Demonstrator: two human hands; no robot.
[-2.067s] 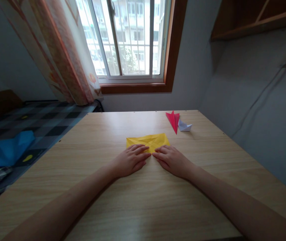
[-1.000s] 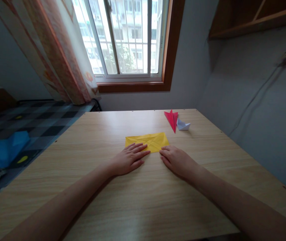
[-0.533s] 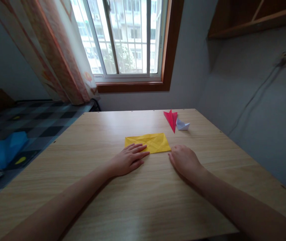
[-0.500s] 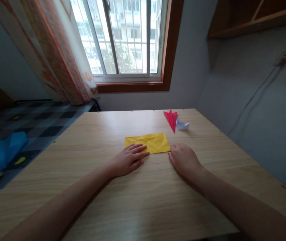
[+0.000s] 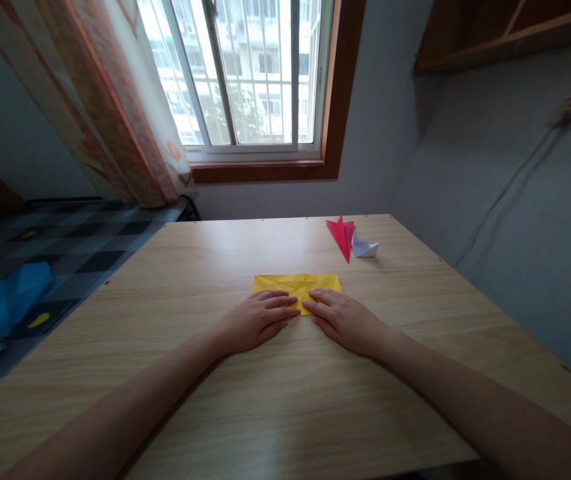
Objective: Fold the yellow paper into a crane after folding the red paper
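Observation:
A folded sheet of yellow paper [image 5: 295, 283] lies flat on the wooden table, a wide rectangle with crease lines across it. My left hand [image 5: 258, 320] rests on its lower left part, fingers stretched out flat. On the lower right part lies my right hand [image 5: 348, 320], its fingers also extended and pointing inward. The fingertips of both hands are close together near the paper's front edge, with a small gap between them. The paper's two lower corners are hidden under the hands.
Farther back on the table [image 5: 215, 253] are a red paper plane [image 5: 342, 237] and a white paper boat [image 5: 365, 247], side by side. Blue folded paper [image 5: 10, 300] lies on the checked bed at the left. A wall runs along the right, with a shelf [image 5: 510, 40] above.
My right hand has moved left from the paper's right edge onto its surface, its fingers now stretched out. The yellow paper has turned slightly and sits straighter. My left hand has stayed nearly still.

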